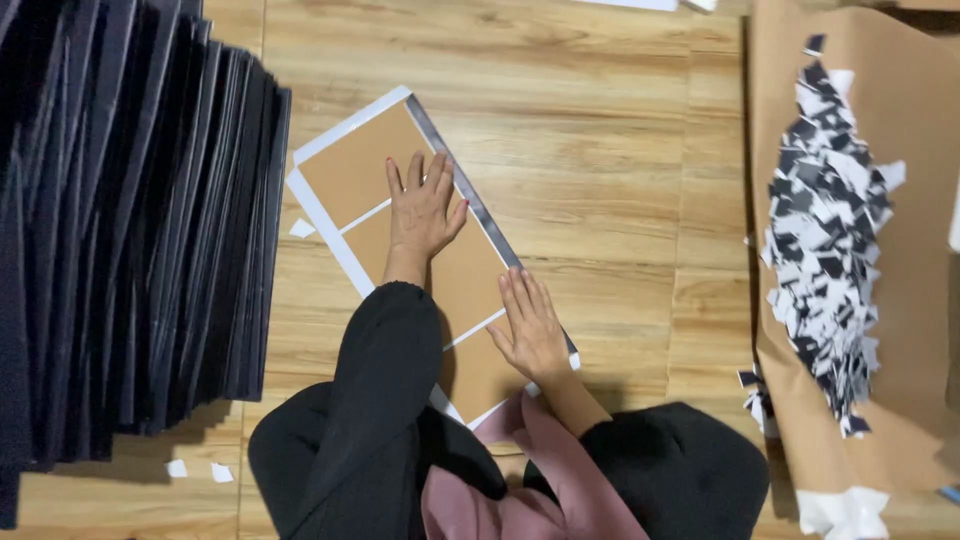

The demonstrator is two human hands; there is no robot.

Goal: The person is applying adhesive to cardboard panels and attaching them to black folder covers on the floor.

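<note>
A flat book-cover blank (350, 170) lies on the wooden floor: brown board panels on white paper, with a grey folded strip along its right edge. My left hand (422, 208) rests flat on the upper panels, fingers spread. My right hand (532, 322) presses flat on the lower part of that right edge strip. Neither hand holds anything. Black sleeves cover both forearms.
A large row of black covers (130, 230) stands on edge at the left. At the right, brown paper (900, 90) carries a heap of black and white paper offcuts (828, 230). Small white scraps (220, 472) lie on the floor (620, 150).
</note>
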